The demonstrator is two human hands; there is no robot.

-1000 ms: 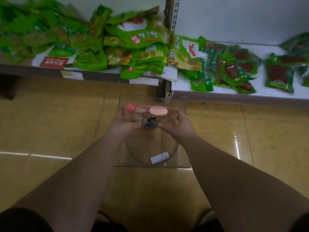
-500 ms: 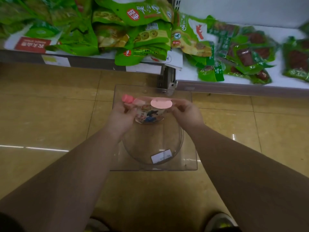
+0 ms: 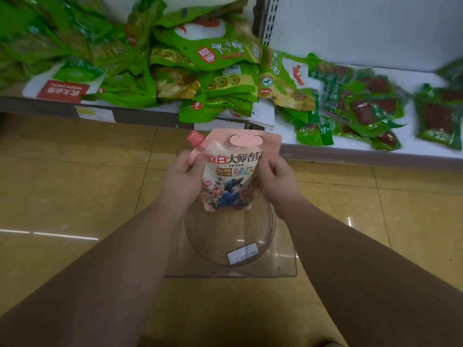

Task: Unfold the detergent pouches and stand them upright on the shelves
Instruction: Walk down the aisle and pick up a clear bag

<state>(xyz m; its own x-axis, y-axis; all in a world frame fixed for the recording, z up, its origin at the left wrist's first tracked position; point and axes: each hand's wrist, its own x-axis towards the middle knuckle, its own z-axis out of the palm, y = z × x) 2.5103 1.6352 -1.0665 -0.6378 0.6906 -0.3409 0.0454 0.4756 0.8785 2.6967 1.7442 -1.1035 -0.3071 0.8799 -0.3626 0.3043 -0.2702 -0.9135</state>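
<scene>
A pink detergent pouch (image 3: 231,171) with a pink screw cap at its top left and a flower-and-figure print is held upright and unfolded, its front facing me. My left hand (image 3: 183,179) grips its left edge just below the spout. My right hand (image 3: 278,179) pinches its right edge. The pouch hangs in the air above a clear plastic bin (image 3: 230,246) on the floor, in front of the low white shelf (image 3: 350,149).
Piles of green snack packets (image 3: 200,71) cover the left shelf bay, and green packs of dark red food (image 3: 363,106) lie on the right bay. A metal upright (image 3: 263,18) splits the two bays. Tan glossy floor tiles (image 3: 62,184) surround the bin.
The pouch was folded down low between my hands; now it is opened out to full height and lifted, with its front label showing. The view has tilted up slightly toward the shelf.
</scene>
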